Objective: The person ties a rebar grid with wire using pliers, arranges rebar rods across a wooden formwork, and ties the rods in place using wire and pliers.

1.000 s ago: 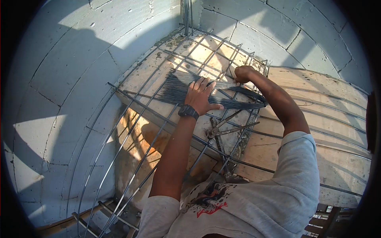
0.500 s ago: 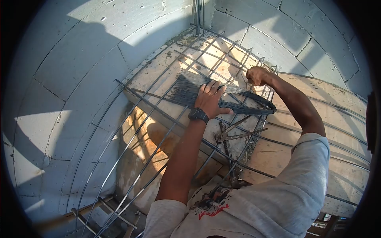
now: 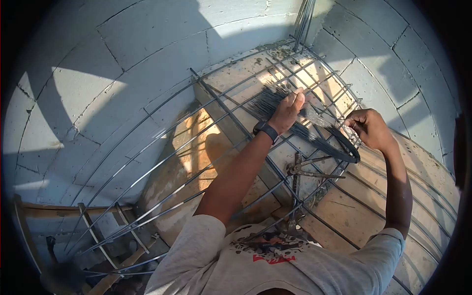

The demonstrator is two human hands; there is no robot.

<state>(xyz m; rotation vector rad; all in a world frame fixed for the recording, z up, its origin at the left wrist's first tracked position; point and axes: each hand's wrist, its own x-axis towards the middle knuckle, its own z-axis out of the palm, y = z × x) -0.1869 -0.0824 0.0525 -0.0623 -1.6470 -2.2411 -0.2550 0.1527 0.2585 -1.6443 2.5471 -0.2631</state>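
Observation:
A bundle of thin dark tie wire, bent into a loop at its right end, lies across the rebar grid. My left hand, with a dark watch on its wrist, grips the bundle near its loose, fanned-out ends; some of its fingers are hidden behind the wire. Just above the looped end is my right hand, its fingers pinched together. Whatever sits between those fingertips is too small to make out. Below the bundle, metal pincers rest on the grid with their handles spread.
Grey block walls meet in a corner, where upright bars stand. Wooden boards lie under the rebar at right. Long bars stretch to the lower left over a gap, above a wooden ladder-like frame.
My left hand has gone from lying flat on the wire to gripping it, and the wire's loose ends are bunched closer. My right hand has come down nearer the loop. The view has shifted.

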